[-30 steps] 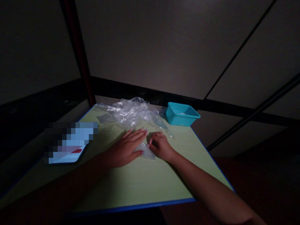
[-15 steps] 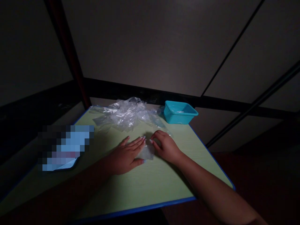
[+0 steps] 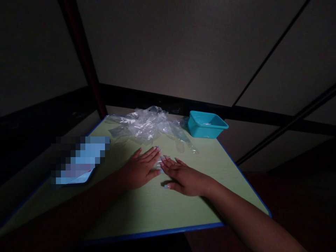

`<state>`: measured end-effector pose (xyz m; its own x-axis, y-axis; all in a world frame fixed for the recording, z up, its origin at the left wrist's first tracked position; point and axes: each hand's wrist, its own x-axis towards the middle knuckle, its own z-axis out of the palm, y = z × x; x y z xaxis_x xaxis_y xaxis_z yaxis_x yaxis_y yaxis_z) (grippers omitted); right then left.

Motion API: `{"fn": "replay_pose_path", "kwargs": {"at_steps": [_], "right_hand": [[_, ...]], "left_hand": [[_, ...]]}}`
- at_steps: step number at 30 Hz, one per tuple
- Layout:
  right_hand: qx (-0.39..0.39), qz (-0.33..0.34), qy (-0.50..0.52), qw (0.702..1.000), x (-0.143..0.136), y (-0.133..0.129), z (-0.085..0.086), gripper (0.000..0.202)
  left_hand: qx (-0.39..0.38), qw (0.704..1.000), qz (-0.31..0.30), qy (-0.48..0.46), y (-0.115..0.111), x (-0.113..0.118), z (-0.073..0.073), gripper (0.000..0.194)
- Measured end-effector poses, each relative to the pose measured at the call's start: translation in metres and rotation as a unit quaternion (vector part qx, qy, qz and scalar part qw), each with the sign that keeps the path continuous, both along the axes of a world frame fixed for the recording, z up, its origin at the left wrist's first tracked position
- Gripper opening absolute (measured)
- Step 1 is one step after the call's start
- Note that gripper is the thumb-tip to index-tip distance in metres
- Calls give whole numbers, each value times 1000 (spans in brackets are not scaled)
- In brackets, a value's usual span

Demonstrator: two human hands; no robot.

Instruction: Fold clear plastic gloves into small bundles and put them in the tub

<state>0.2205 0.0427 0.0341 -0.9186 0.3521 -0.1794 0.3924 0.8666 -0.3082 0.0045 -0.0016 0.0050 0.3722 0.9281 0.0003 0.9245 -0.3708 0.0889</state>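
Note:
A small clear plastic piece lies on the pale green table, partly hidden under my fingers. From the left, my left hand rests flat over its edge, fingers stretched and thumb apart. My right hand lies over the piece's right side with its fingers extended and the thumb spread below. Neither hand grips anything. Just beyond the hands is a loose heap of crumpled clear plastic, with some flat strips reaching to the right.
A turquoise basket stands at the table's back right corner. At the left is a tablet or phone-like device with a blurred, lit screen. Dark panels rise behind the table.
My right hand has gone from bent, pinched fingers to a flat, spread pose over the plastic piece, covering more of it. My left hand stays flat. The view has shifted slightly.

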Motion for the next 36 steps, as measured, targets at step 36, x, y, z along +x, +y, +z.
{"fn": "replay_pose_path", "kwargs": {"at_steps": [36], "right_hand": [[-27, -33, -20, 999, 3, -3, 10, 75]], "left_hand": [[-17, 999, 16, -25, -5, 8, 2, 66]]}}
